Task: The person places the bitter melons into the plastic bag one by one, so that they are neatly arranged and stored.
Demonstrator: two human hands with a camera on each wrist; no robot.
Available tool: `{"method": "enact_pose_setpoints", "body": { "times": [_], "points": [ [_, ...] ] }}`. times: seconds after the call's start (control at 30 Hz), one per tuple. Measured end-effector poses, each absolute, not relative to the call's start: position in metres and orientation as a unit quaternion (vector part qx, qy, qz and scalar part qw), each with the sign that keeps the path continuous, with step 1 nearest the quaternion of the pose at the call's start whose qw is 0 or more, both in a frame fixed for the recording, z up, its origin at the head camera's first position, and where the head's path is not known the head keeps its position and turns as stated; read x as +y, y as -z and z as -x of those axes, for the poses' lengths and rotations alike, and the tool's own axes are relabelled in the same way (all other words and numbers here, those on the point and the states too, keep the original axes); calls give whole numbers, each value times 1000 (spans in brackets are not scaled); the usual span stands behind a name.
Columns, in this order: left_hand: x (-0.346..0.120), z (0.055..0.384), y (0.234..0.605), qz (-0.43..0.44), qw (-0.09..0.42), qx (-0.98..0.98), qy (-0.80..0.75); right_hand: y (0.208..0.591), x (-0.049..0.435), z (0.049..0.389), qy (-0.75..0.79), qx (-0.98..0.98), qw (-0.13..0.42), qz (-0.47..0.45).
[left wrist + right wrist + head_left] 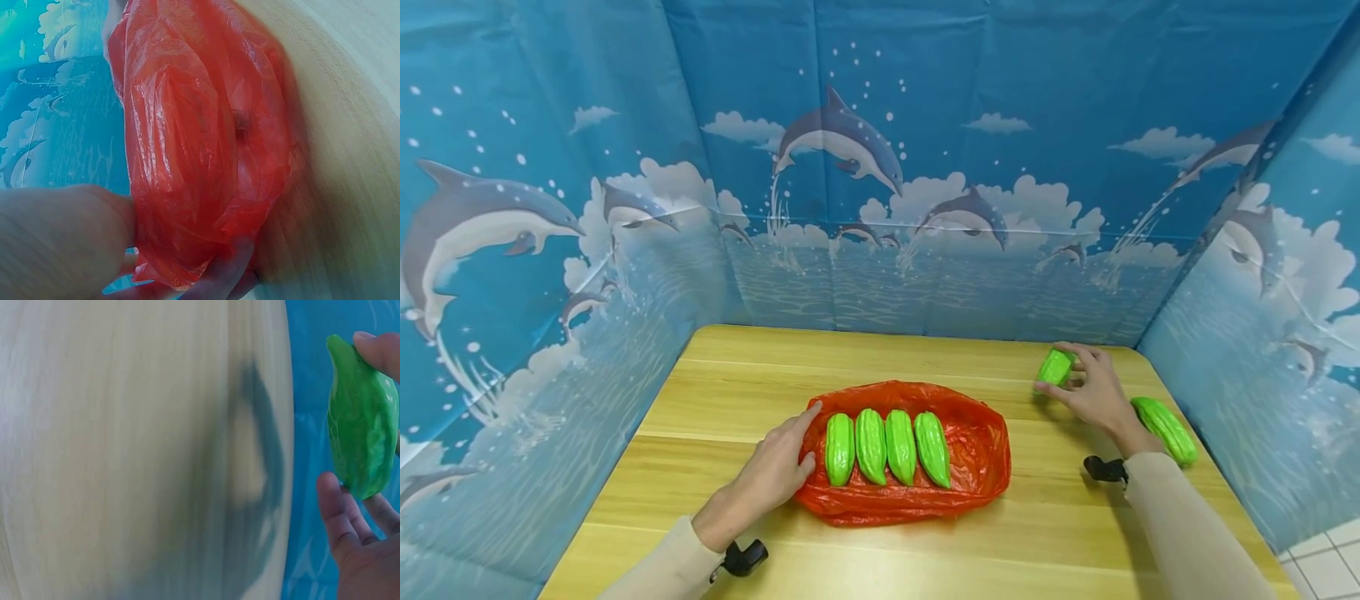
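Note:
A red plastic bag [972, 454] lies open on the wooden table, its sides pushed down into a tray-like shape. Inside, several green ridged bitter melons [871, 446] lie side by side towards its left. My left hand [772, 458] holds the bag's left end, with thumb and fingers around its edge; the left wrist view shows the crinkled red plastic [181, 137] close up. At the table's far right, my right hand [1097, 387] grips another bitter melon [362, 422] by its two ends, between thumb and fingers. One more bitter melon [1165, 431] lies beside the right wrist.
The light wooden table [715, 392] has rounded back corners. Blue dolphin-print sheets [865, 275] hang along its back and both sides. White floor tiles [1326, 567] show at the lower right. A black wrist camera [745, 557] is strapped under the left wrist.

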State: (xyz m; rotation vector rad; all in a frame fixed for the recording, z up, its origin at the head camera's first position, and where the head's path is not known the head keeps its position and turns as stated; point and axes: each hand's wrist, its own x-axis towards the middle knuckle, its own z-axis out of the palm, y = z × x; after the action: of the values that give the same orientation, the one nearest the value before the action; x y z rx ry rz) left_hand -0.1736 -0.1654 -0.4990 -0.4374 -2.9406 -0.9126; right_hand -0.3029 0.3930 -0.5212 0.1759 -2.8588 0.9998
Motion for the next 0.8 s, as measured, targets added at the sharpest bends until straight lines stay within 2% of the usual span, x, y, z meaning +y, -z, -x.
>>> {"method": "enact_pose_setpoints", "body": {
  "times": [0.8],
  "points": [
    [-168,174,499,136,12,-945,297,496,352,285,-360,-923,70,-118]
  ]
}}
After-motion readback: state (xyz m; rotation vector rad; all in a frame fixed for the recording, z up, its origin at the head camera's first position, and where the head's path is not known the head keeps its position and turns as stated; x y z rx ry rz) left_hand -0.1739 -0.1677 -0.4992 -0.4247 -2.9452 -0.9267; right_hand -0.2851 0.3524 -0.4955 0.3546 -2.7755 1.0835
